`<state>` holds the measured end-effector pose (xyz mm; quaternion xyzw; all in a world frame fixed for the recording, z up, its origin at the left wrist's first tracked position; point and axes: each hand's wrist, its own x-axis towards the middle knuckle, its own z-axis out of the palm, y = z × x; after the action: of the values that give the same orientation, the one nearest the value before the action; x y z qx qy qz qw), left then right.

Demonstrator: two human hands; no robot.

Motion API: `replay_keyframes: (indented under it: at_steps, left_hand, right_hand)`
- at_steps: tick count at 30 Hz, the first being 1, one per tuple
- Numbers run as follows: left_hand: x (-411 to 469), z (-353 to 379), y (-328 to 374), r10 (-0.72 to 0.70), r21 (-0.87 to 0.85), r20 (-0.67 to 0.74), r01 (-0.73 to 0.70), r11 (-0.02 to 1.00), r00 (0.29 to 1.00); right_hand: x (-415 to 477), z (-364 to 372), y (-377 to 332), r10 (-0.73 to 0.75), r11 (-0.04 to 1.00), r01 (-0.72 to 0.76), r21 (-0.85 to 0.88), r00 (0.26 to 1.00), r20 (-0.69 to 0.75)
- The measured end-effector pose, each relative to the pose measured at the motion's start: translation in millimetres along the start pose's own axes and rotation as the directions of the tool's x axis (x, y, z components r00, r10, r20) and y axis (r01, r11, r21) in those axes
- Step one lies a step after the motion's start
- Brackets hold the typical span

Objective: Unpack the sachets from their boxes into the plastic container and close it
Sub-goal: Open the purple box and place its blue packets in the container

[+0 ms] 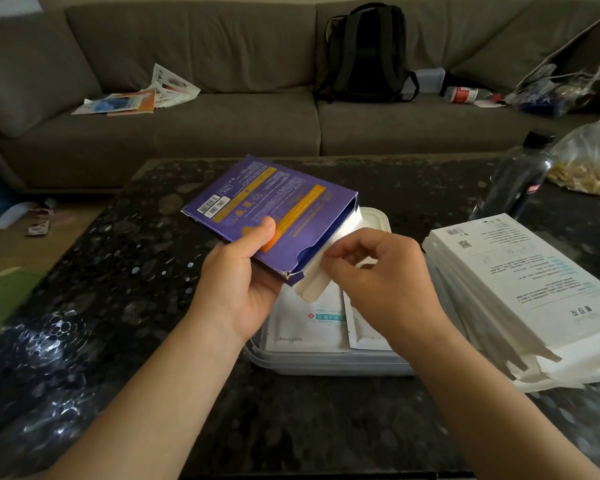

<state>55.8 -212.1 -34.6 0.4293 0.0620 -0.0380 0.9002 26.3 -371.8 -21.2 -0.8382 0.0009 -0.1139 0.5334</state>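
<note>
- The open plastic container (326, 367) sits on the dark tabletop (136, 271) directly beneath both grips, with loose sachets (305, 323) lying flat inside it.
- The left grip (236, 285) holds the purple box (278, 209) by its near corner, with the thumb curled over the top face and the fingers underneath.
- The right grip (378, 282), just beside the left, pinches a white bundle of sachets (312, 285) that sticks out of the box's open end.
- The box hangs tilted above the container, its open end facing the right grip.
- To the right of the right grip, a stack of white boxes (499, 289) rests on the tabletop near the container.
- Farther right stand a dark bottle (520, 181) and a plastic bag (593, 161).
- Beyond the tabletop is a sofa (222, 133) with a backpack (364, 53) on it.
</note>
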Motion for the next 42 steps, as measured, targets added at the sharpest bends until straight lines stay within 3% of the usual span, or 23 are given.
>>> replay_keyframes:
  at_steps: [4, 11, 16, 22, 26, 32, 35, 37, 39, 42]
  left_hand:
    - [0, -1, 0, 0.045, 0.020, 0.020, -0.045, 0.999, 0.999]
    - [0, -1, -3, 0.121, 0.000, 0.061, -0.121, 0.993, 0.991]
    - [0, -2, -7, 0.132, -0.011, 0.083, -0.132, 0.991, 0.988]
    - [-1, -4, -17, 0.081, 0.033, 0.108, -0.085, 0.996, 0.991]
    - [2, -7, -13, 0.029, 0.034, 0.132, -0.033, 0.999, 0.991]
    - [15, -19, 3, 0.023, -0.032, 0.096, -0.020, 0.999, 0.995]
    - [28, -33, 18, 0.064, -0.017, -0.025, -0.064, 0.998, 0.998]
    - [35, -42, 27, 0.068, 0.072, -0.122, -0.059, 0.996, 0.990]
    - [37, -49, 33, 0.123, 0.301, -0.191, -0.061, 0.952, 0.974]
    - [35, -51, 41, 0.105, 0.553, -0.164, 0.003, 0.833, 0.981]
  right_hand:
    - [2, -8, -7, 0.220, 0.906, -0.268, 0.327, 0.959, 0.177]
    - [7, -10, -5, 0.359, 0.706, -0.498, 0.504, 0.864, 0.352]
    - [6, -8, -4, 0.308, 0.645, -0.507, 0.571, 0.857, 0.413]
    - [10, -3, 1, 0.365, 0.669, -0.479, 0.568, 0.878, 0.310]
    - [14, -9, 3, 0.317, 0.697, -0.414, 0.586, 0.910, 0.267]
    - [22, -18, 7, 0.271, 0.672, -0.349, 0.653, 0.937, 0.221]
    - [25, -22, 10, 0.293, 0.687, -0.366, 0.628, 0.930, 0.221]
    - [27, -24, 12, 0.313, 0.694, -0.375, 0.614, 0.926, 0.212]
    - [29, -25, 14, 0.328, 0.696, -0.383, 0.608, 0.922, 0.205]
    - [33, -30, 15, 0.342, 0.732, -0.392, 0.558, 0.919, 0.197]
